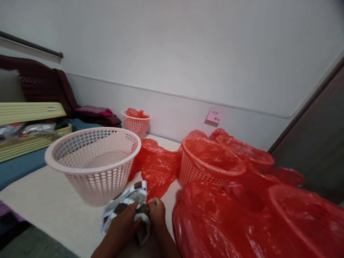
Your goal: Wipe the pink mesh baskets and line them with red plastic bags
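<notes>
The left hand [126, 218], fingers partly curled, grips a checked cloth [122, 198] at the near middle of the pale table [64, 211], while the right hand [157, 211], nearly closed, pinches its right edge. Just left stands a pink basket [99, 181]; a crumpled red bag [162, 165] lies beyond the cloth, red-covered baskets [197, 172] to the right

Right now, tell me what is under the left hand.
Beneath the left hand is a patterned cloth with purple edging. Whatever the hand and cloth cover cannot be seen.
</notes>
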Tool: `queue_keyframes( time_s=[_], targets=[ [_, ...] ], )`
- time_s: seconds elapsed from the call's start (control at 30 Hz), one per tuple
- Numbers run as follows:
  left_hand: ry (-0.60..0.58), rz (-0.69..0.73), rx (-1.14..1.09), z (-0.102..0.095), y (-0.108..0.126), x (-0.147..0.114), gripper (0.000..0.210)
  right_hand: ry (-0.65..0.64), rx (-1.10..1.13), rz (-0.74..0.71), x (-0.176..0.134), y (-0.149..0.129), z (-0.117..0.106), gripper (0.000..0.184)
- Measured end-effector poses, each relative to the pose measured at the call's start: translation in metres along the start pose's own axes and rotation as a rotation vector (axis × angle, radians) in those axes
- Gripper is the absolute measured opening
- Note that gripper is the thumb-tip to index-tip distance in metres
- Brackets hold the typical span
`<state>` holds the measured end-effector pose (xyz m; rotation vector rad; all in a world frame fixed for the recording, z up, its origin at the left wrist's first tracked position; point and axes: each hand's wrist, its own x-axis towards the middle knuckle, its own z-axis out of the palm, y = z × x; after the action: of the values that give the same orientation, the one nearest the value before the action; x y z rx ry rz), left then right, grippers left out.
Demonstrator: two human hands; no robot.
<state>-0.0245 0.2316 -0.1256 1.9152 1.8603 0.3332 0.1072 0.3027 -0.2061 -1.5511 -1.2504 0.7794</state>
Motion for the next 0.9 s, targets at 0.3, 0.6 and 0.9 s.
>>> queue_keyframes(
  time_s=[0.3, 0.6, 0.9],
  targets=[
    [-0.04, -0.003, 0.019, -0.004, 0.003, -0.003, 0.056, -0.08, -0.277, -0.071, -0.006, -0.018, 0.0, 0.023],
    [-0.038, 0.027, 0.007, 0.001, -0.003, -0.003, 0.051, -0.1, -0.338, -0.05, 0.001, -0.036, -0.021, 0.025],
    [-0.019, 0.048, -0.033, -0.004, 0.002, -0.008, 0.041, -0.091, -0.404, -0.051, 0.011, -0.039, -0.026, 0.005]
  ],
)
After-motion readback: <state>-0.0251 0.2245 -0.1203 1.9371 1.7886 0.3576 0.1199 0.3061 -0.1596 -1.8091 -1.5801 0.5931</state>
